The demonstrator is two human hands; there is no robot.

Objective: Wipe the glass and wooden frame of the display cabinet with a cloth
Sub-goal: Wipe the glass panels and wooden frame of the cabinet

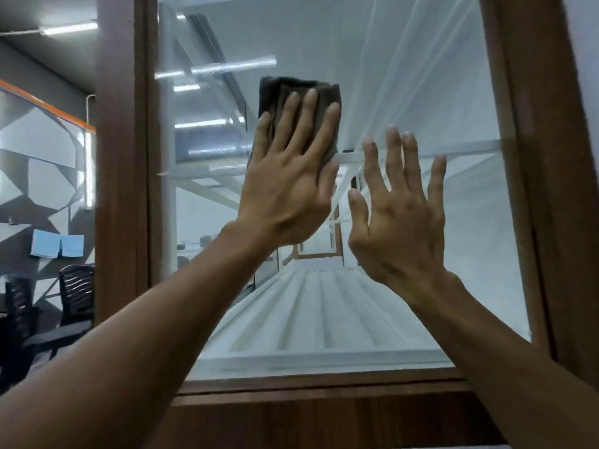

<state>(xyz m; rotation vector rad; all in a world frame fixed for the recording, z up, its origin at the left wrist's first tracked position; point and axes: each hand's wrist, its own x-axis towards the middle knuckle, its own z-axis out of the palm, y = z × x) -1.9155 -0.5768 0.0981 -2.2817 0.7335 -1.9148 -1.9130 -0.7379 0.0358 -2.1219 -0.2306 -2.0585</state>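
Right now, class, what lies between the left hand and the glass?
A folded brown cloth, pressed flat against the glass under the left hand; its straight fingers lie on it. The head view shows this.

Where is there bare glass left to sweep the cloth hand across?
Free: the glass above the right hand across to the right frame post; the strip between cloth and left frame post; the stretch below both hands down to the bottom rail. Crowded: mid-pane, where left hand and right hand sit side by side.
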